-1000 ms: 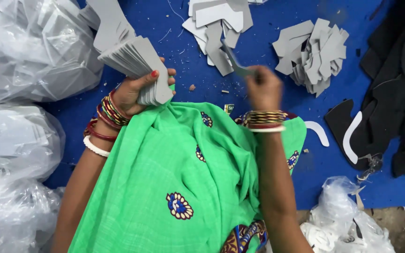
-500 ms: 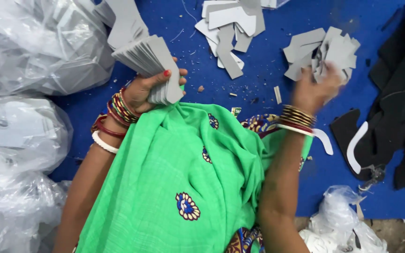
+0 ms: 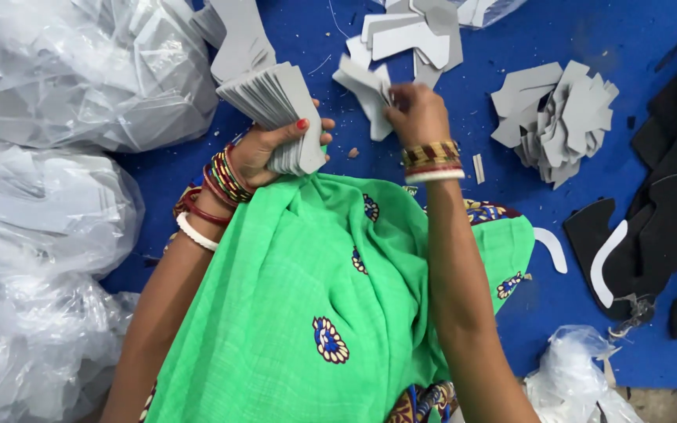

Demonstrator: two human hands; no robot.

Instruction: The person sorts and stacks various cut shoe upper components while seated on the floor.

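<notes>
Blue mat (image 3: pixel 511 35) underneath; my left hand (image 3: pixel 272 149) clenches a grey stack (image 3: pixel 276 106), right hand (image 3: pixel 417 113) pinches one piece (image 3: pixel 366 94).

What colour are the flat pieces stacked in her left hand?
Grey, in the stack gripped by the left hand; head view.

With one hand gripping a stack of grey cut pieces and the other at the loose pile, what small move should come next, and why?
Probably lift one flat grey cut piece clear and carry it across. The right hand pinches it at the loose grey pile on the blue sheet, while the left hand holds the fanned grey stack close beside it.
</notes>
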